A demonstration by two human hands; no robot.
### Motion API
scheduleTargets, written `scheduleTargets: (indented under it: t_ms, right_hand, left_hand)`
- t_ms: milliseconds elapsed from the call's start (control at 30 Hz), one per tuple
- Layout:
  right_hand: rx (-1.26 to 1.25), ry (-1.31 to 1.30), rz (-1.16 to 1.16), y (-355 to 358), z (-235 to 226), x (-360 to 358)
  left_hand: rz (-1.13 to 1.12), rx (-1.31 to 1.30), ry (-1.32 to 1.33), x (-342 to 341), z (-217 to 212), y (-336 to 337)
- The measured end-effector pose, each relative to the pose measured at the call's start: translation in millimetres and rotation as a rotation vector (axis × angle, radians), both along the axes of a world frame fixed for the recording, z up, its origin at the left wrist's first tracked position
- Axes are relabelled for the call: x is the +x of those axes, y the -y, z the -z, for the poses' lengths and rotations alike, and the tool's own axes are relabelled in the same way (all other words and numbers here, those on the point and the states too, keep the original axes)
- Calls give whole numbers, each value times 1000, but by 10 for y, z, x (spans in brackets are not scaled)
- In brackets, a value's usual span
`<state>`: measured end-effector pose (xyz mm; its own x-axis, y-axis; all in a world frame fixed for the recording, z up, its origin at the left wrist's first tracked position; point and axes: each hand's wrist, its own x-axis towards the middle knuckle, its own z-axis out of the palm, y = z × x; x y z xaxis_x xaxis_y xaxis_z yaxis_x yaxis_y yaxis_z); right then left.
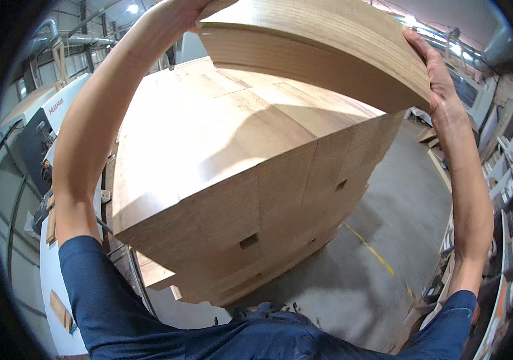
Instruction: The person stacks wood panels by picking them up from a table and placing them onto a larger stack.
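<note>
A thick, pale wooden board is raised high in front of me, above a large stack of boards. A line runs along its side; I cannot tell whether it is a step or a seam between two pieces. My right hand is closed on its right end, the fingers lying along the end face. At the left end my left hand grips it, partly cut off by the top of the picture. Below lies the broad stack of wooden boards, its top brightly lit and its side showing small dark gaps.
Grey floor with a yellow line stretches right of the stack. Shelving with various items stands at the far right. White machinery and a white table are on the left.
</note>
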<state>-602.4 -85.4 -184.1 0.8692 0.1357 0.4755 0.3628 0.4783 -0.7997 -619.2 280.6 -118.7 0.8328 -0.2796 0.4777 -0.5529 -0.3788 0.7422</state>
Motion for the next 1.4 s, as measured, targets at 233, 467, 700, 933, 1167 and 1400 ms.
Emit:
scheduleTargets:
  t_ms: [233,467,700,933,1167,1400]
  right_hand:
    - [8,-123,-223,340,-22,1826]
    - [-4,-321,-294,455,210,3241]
    - [-18,-409,-154,106,431,3695]
    - [-1,-494,-110,-123,392,3465]
    - [-11,-500,-109,-319,459,3334]
    - [46,-501,-128,-424,505,3442]
  left_hand:
    - [-14,108,251,1533,38,213]
    - [-95,-175,-253,2993,130,568]
    - [-107,-127,-295,3904,441,275]
    - [-88,-149,-461,4325,467,129]
    - [-155,-183,-631,4366,758,-183]
    - [-153,-76,-573,4496,602,-138]
